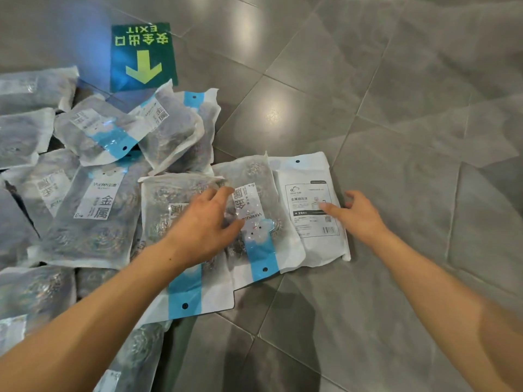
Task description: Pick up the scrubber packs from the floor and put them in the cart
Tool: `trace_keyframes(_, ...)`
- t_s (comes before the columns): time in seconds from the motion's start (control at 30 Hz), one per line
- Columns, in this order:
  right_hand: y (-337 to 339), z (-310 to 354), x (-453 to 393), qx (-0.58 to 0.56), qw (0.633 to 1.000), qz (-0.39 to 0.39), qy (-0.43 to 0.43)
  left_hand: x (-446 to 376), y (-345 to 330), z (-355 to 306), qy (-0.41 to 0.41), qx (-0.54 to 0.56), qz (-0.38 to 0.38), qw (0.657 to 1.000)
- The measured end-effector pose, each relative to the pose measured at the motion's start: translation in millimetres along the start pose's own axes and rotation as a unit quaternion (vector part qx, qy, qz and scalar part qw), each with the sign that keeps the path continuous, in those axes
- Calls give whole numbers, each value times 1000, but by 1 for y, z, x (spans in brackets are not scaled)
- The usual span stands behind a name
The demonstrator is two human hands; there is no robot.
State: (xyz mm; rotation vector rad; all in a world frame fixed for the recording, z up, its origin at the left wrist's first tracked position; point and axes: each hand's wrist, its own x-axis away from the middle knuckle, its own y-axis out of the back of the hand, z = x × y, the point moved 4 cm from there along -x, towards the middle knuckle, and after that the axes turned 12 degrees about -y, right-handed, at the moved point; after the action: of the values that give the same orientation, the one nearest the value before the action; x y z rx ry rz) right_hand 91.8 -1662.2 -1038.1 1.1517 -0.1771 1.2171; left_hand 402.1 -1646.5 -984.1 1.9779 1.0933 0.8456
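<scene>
Several scrubber packs, clear bags of grey metal scrubbers with white and blue headers, lie heaped on the floor at the left. My left hand [208,222] rests flat, fingers spread, on one pack [169,199] and touches the neighbouring pack [256,205]. To the right lies a pack turned white back up [308,222]. My right hand [358,213] hovers at its right edge, forefinger over the label and thumb beyond the edge, holding nothing. No cart is in view.
Grey floor tiles [396,137] stretch to the right and front. A green exit sticker with a yellow arrow [143,56] is stuck to the floor behind the heap. More packs [93,210] crowd the left edge.
</scene>
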Motion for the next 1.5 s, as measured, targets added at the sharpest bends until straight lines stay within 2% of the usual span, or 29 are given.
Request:
trace_keyframes(0.07, -7, 1, -2, -117, 991, 46, -37, 2, -4, 4, 6, 29, -11, 1000)
trace_keyframes(0.13, -14, 8, 1, -173, 978, 107, -45, 2, -5, 7, 17, 45, -20, 999)
trace_keyframes(0.3, -29, 13, 3, -207, 963, 164, -55, 2, -8, 8, 61, 112, -34, 991)
trace_keyframes(0.4, -37, 10, 5, -202, 961, 180, -60, 0, -15, 8, 118, 175, -41, 977)
trace_keyframes(0.6, -34, 7, 5, -225, 957, 179, -38, -26, -41, -8, 253, 293, -47, 921)
trace_keyframes(0.77, -19, -5, 1, -231, 957, 172, -28, -47, -63, 6, 317, 355, -142, 868)
trace_keyframes(0.87, -10, -14, -1, -235, 958, 160, -32, -55, -69, 8, 343, 425, -146, 825)
trace_keyframes(0.93, -6, -18, -1, -238, 959, 150, -31, -60, -70, 1, 347, 478, -136, 796)
trace_keyframes(1.07, -3, -18, 2, -244, 961, 128, -15, -63, -74, -13, 333, 535, -101, 770)
trace_keyframes(1.23, -2, -12, 12, -248, 964, 98, 5, -58, -70, -22, 275, 623, -96, 726)
trace_keyframes(1.37, 3, -6, 28, -258, 961, 93, 17, -50, -57, -25, 234, 656, -95, 711)
trace_keyframes(1.5, 18, 7, 54, -284, 952, 103, 42, -24, -23, -19, 216, 657, -123, 712)
